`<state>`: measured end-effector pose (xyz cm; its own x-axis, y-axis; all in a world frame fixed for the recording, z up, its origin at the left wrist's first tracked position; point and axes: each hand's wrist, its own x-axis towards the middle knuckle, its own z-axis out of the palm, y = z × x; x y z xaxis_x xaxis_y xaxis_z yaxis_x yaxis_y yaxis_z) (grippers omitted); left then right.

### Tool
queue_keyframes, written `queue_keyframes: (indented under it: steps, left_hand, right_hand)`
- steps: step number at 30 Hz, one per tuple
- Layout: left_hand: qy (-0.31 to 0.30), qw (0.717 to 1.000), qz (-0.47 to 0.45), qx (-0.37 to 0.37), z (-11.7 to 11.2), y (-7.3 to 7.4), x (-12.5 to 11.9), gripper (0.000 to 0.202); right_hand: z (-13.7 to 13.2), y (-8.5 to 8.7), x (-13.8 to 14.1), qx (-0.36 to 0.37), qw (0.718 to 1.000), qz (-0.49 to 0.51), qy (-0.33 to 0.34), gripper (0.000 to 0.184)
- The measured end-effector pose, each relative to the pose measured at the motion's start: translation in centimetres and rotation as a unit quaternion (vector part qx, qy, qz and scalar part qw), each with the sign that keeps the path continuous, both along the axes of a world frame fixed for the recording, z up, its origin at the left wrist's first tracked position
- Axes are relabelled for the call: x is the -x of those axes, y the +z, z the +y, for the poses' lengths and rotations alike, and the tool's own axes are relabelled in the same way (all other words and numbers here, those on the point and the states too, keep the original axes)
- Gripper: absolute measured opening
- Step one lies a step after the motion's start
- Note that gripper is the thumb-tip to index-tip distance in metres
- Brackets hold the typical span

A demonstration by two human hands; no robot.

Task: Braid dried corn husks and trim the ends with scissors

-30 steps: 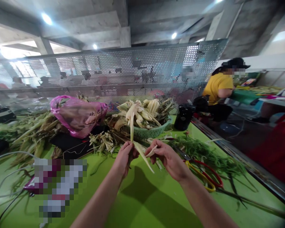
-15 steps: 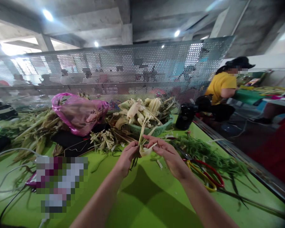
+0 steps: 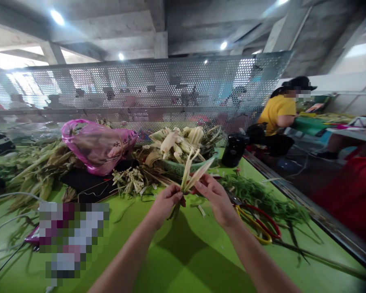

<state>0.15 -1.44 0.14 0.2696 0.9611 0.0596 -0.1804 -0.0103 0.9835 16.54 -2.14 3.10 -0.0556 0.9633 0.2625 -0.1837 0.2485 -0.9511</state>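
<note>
My left hand (image 3: 165, 203) and my right hand (image 3: 215, 197) meet above the green table (image 3: 186, 260), both pinched on a small bundle of pale leaf strips (image 3: 191, 173). The strips fan upward from my fingers, and darker ends hang below my left hand. Just beyond my hands stands a green basket (image 3: 187, 167) heaped with pale husks. Cut pale pieces (image 3: 129, 181) lie left of the basket.
Red and yellow-handled scissors (image 3: 259, 226) lie right of my right hand among green stems (image 3: 262, 197). A pink plastic bag (image 3: 97, 144) and dried leaves (image 3: 36, 167) sit at left, a black jug (image 3: 234, 149) behind. A person in yellow (image 3: 279, 116) sits far right beyond a perforated metal screen (image 3: 146, 93).
The strips hung down between my hands a second ago. Both hands have since gathered and folded them, and they now point upward in a fan.
</note>
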Motion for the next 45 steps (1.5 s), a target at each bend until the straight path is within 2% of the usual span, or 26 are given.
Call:
queue_keyframes:
  steps: [3,7,11,18,22,27,32,36,40,45]
  left_hand:
    - [-0.032,0.998,0.046,-0.007,0.1,-0.7,-0.1,0.018]
    - [-0.066,0.994,0.088,-0.012,0.0,-1.1,-0.2,0.021]
    - [-0.053,0.998,0.038,0.020,-0.3,-0.5,-0.3,0.026]
    - [-0.003,0.997,-0.051,0.049,-0.4,0.0,-0.2,0.026]
    - [0.024,0.991,-0.096,0.086,-0.1,-0.1,-0.3,0.026]
    - [0.012,0.981,-0.160,0.107,0.1,-0.1,-0.1,0.022]
    - [0.034,0.979,-0.171,0.110,0.0,-0.1,0.1,0.021]
    - [0.028,0.985,-0.146,0.087,0.0,0.0,0.1,0.025]
    - [0.010,0.995,-0.081,0.049,0.1,-0.2,0.1,0.031]
    - [-0.020,0.997,-0.075,0.027,0.1,-0.4,0.2,0.033]
  right_hand:
    - [0.1,-0.1,0.0,0.011,0.998,0.017,-0.056,0.034]
    - [0.4,-0.3,-0.5,0.003,0.992,0.012,-0.124,0.024]
    - [0.4,-0.4,-0.7,-0.008,0.989,0.008,-0.144,0.021]
    - [-0.1,-0.1,-0.3,-0.043,0.993,-0.022,-0.104,0.014]
    - [-0.6,0.4,0.0,-0.045,0.998,-0.036,-0.039,0.014]
    - [-0.8,0.5,0.0,-0.039,0.996,-0.065,0.050,0.015]
    - [-0.8,0.3,0.0,-0.033,0.989,-0.088,0.115,0.016]
    - [-0.8,0.3,-0.1,-0.037,0.992,-0.061,0.099,0.015]
    - [-0.4,0.2,-0.4,-0.036,0.999,0.004,0.023,0.012]
    - [0.5,-0.1,-0.7,-0.033,0.999,-0.010,-0.028,0.036]
